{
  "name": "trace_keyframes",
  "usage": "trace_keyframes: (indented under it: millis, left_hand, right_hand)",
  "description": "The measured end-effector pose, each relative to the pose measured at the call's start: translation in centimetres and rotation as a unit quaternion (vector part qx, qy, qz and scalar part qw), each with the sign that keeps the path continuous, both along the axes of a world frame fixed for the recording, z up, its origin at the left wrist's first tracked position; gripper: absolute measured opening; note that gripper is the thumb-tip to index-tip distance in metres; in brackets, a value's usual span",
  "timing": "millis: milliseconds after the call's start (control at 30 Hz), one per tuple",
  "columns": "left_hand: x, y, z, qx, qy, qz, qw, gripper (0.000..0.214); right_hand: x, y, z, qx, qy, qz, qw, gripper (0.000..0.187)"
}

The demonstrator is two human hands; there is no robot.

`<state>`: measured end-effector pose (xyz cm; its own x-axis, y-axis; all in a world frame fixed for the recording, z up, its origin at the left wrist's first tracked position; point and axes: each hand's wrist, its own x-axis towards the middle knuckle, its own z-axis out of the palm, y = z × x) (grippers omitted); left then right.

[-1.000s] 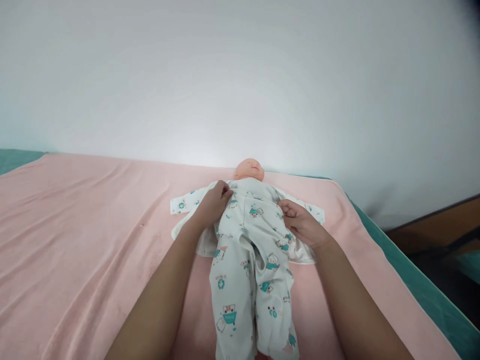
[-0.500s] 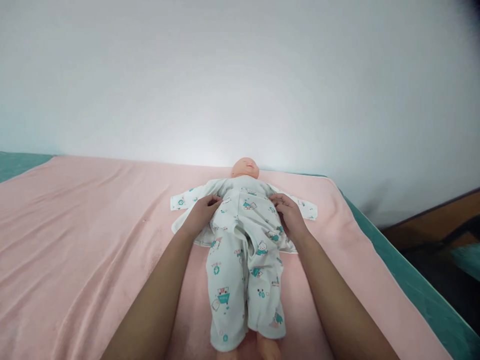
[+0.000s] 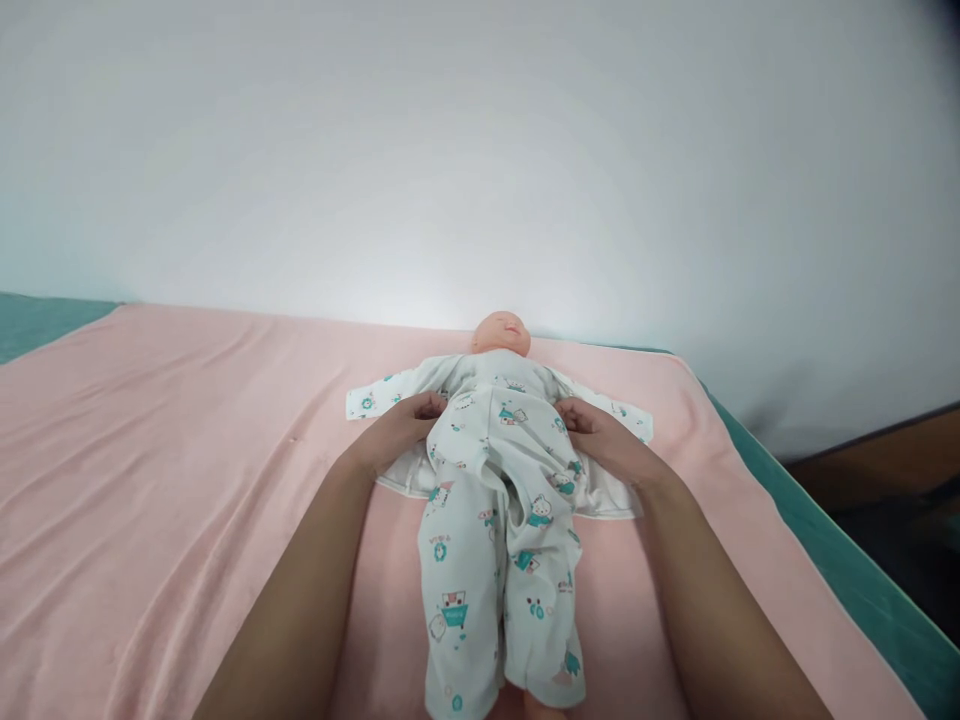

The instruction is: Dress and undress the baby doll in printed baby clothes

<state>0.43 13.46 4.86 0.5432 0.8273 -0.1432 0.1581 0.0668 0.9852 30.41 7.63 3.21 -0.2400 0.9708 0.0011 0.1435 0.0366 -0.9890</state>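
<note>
A baby doll (image 3: 501,333) lies on its back, head toward the wall. It wears white printed trousers (image 3: 466,540) pulled high up its chest. A matching long-sleeved top (image 3: 405,387) is spread under and around it, both sleeves stretched outward. At the left side of the waist, my left hand (image 3: 405,428) has its fingers closed at the edge of the trousers, fingertips partly hidden. Opposite it, my right hand (image 3: 604,437) pinches the trousers' right side with bent fingers. The doll's feet are mostly cut off at the bottom of the view.
A pink blanket (image 3: 187,450) with soft folds lies under the doll. Green surface (image 3: 817,545) shows along its right edge and at the far left corner. A pale wall (image 3: 480,150) rises behind. Something brown and dark (image 3: 885,460) stands at the right.
Both hands stay at the trousers' sides, with the right wrist swung outward and the left wrist slightly lower. The whole view has shifted slightly, so the doll appears a little farther right.
</note>
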Motion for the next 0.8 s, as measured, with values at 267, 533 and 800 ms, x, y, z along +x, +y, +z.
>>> trace_keyframes:
  millis: [267,533,800]
  left_hand:
    - [0.6,0.1,-0.3,0.06,0.029,0.047,0.997,0.019]
    - [1.8,0.5,-1.2,0.192,0.236,0.234,0.923,0.01]
    - [2.0,-0.3,-0.6,0.24,0.253,0.1,0.932,0.006]
  right_hand:
    - [-0.2,0.2,0.1,0.009,-0.111,-0.052,0.992,0.013]
    - [-0.5,0.9,-0.6,-0.021,-0.224,-0.176,0.958,0.005]
    - [-1.6,0.9,-0.1,0.032,-0.23,-0.161,0.959,0.004]
